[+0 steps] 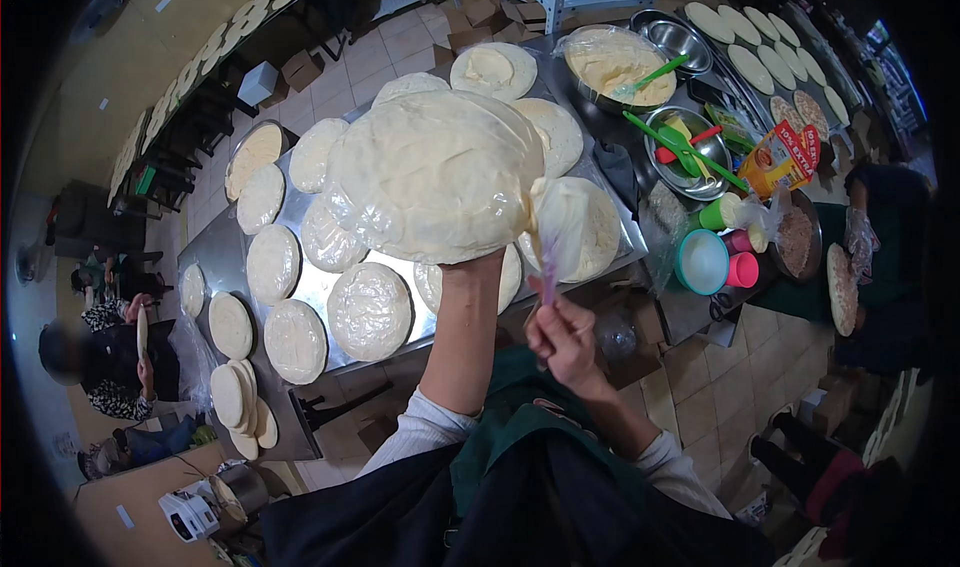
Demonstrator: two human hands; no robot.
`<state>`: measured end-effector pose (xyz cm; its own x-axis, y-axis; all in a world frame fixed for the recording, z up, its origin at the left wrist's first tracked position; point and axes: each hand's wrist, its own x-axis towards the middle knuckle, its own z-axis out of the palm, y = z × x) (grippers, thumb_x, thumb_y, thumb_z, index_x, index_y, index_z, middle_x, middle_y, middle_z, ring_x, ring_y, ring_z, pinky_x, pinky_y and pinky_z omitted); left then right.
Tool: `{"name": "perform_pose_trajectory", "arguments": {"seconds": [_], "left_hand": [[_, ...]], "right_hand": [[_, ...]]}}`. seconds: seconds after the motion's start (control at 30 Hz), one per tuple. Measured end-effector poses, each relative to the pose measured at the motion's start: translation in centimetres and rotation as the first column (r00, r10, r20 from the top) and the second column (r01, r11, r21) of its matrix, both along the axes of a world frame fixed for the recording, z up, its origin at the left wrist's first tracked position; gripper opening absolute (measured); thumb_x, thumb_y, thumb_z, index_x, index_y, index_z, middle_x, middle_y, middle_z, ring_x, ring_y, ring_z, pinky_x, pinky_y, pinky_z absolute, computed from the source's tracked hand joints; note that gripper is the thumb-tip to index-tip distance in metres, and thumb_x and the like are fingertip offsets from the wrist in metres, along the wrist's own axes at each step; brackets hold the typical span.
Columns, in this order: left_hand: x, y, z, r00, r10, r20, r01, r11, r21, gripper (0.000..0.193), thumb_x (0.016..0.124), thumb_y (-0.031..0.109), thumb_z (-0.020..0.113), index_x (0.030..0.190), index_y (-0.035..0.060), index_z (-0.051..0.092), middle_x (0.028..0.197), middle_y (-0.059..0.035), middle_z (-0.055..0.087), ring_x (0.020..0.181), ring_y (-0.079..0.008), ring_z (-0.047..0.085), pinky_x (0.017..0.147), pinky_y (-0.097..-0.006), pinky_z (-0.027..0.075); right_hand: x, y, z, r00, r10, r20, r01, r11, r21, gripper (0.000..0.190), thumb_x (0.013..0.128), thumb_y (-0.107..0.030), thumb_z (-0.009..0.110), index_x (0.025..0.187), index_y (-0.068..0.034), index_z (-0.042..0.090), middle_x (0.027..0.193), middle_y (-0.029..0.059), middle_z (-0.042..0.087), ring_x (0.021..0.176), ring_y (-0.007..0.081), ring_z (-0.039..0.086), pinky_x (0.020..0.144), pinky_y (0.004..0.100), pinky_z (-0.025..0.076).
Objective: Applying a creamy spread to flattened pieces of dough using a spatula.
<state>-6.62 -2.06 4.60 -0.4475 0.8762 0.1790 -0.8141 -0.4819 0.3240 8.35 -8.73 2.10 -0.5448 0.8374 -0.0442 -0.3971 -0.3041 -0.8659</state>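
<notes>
A large round flat bread (pixel 439 169) coated with pale cream is held up over the table. My left hand (pixel 475 265) supports it from below; only the wrist and forearm show, and the fingers are hidden. Beside its right edge, my right hand (pixel 568 334) grips the handle of a purple spatula (pixel 550 263). Thick cream covers the spatula's blade, which is close to or touching the bread's rim. Underneath and around, several pale coated rounds (pixel 370 312) lie on a shiny metal tray (pixel 319 286). One round (pixel 596 229) is partly behind the spatula.
Cream fills a large bowl (pixel 619 64) with a green spatula (pixel 652 76) at the back right. A steel bowl (pixel 701 184) of utensils, a teal cup (pixel 702 261) and an orange pouch (pixel 776 160) stand nearer. Co-workers handle rounds at right (pixel 841 289) and left (pixel 142 334).
</notes>
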Motion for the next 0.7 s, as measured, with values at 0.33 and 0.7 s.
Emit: {"name": "perform_pose_trajectory", "arguments": {"seconds": [0.33,0.7], "left_hand": [[1.9,2.6,-0.9,0.972,0.176,-0.153,-0.192,0.977,-0.095,0.062,0.089,0.052,0.043,0.138,0.0133,0.035,0.137,-0.0104,0.043,0.124,-0.0292,0.044,0.102,-0.0484,0.039],[0.8,4.2,-7.1,0.969,0.197,-0.150,-0.223,0.958,-0.182,0.059,0.091,0.048,0.043,0.138,0.0120,0.035,0.138,-0.0108,0.042,0.124,-0.0288,0.044,0.102,-0.0465,0.039]], "right_hand": [[3.7,3.5,2.1,0.992,0.128,-0.010,-0.128,0.992,0.006,0.036,0.096,-0.013,0.046,0.131,-0.007,0.050,0.062,-0.0013,0.051,0.048,0.0012,0.034,0.044,0.0159,0.027],[4.2,8.4,4.0,0.860,0.507,0.049,-0.506,0.862,-0.039,0.036,0.095,-0.013,0.046,0.130,-0.002,0.049,0.065,0.0042,0.057,0.044,0.0031,0.037,0.043,0.0176,0.032]]}}
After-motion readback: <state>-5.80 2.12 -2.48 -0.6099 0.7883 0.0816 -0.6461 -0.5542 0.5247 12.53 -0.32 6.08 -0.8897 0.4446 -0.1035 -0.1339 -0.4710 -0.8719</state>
